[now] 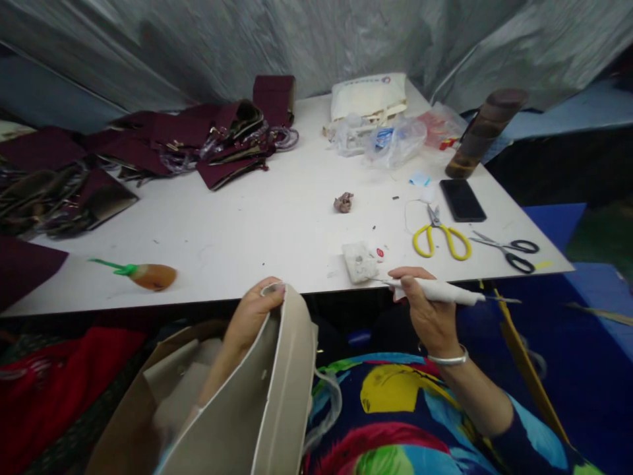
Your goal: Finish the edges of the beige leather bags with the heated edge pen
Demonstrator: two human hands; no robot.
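— Well, your left hand (252,316) is pinched shut on the top rim of the bag (277,396); the bag stands in your lap, just below the near edge of the table (257,224).
— And your right hand (425,310) is closed round a white tool (445,291), held about level; its thin metal tip points left; a bangle (448,360) sits on that wrist.
— That tip reaches a white block (360,262) at the table edge; whether it touches, I cannot tell.
— Further out on your right lie yellow scissors (442,239), with black scissors (509,249) beside them; a phone (462,200) lies behind.
— On your left an orange bottle (148,275) lies on its side near the edge; maroon pieces (198,142) are heaped at the far left.
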